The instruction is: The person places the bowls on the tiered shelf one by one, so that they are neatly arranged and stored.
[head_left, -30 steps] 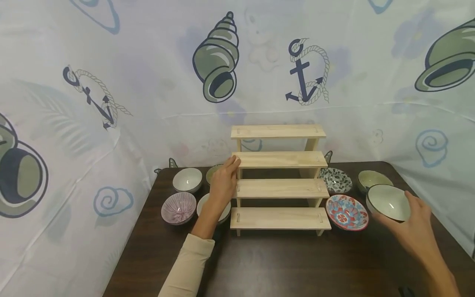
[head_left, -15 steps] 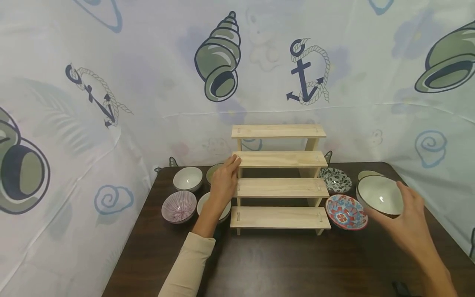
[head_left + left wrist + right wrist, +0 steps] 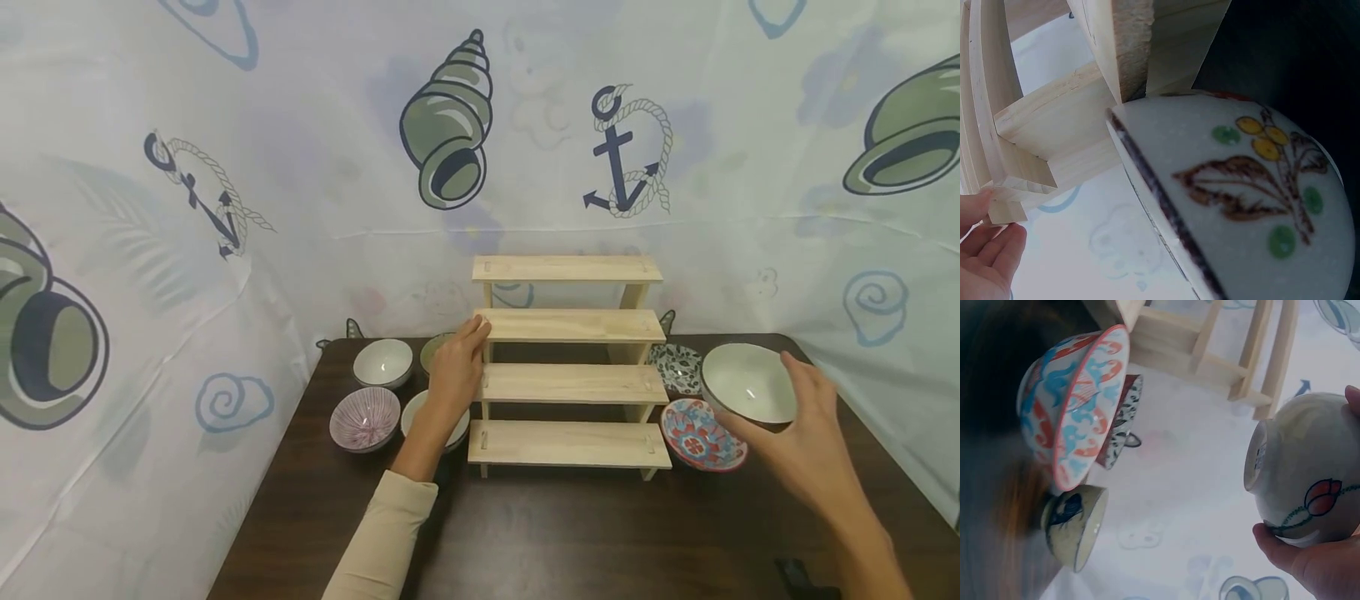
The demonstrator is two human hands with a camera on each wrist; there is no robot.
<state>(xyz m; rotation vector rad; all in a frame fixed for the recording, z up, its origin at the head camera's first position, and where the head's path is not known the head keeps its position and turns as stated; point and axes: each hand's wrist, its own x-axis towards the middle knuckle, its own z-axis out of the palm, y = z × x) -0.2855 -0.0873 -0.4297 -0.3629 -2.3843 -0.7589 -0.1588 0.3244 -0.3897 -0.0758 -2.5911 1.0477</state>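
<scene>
My right hand (image 3: 806, 442) grips a white bowl (image 3: 750, 382) by its sides, thumb on the near left. It is off the table, to the right of a four-tier wooden stand (image 3: 570, 382). The right wrist view shows a red fruit motif on the outside of this bowl (image 3: 1310, 462). My left hand (image 3: 453, 375) holds the left end of the stand's second board from the top. Fingers and thumb (image 3: 974, 209) pinch that board end in the left wrist view. A white bowl (image 3: 1235, 194) with painted leaves and yellow berries is close by.
A red-and-blue patterned bowl (image 3: 703, 435) and a black-and-white patterned bowl (image 3: 677, 368) stand right of the stand. A greenish bowl (image 3: 1075, 525) sits beside them. Left are a purple-striped bowl (image 3: 365, 419), a white bowl (image 3: 383, 363) and a green bowl (image 3: 431, 350). Printed cloth (image 3: 300, 108) hangs behind.
My right hand has carried the white bowl left and upward, closer to the stand, and it now covers the greenish bowl in the head view. My left hand stays on the stand.
</scene>
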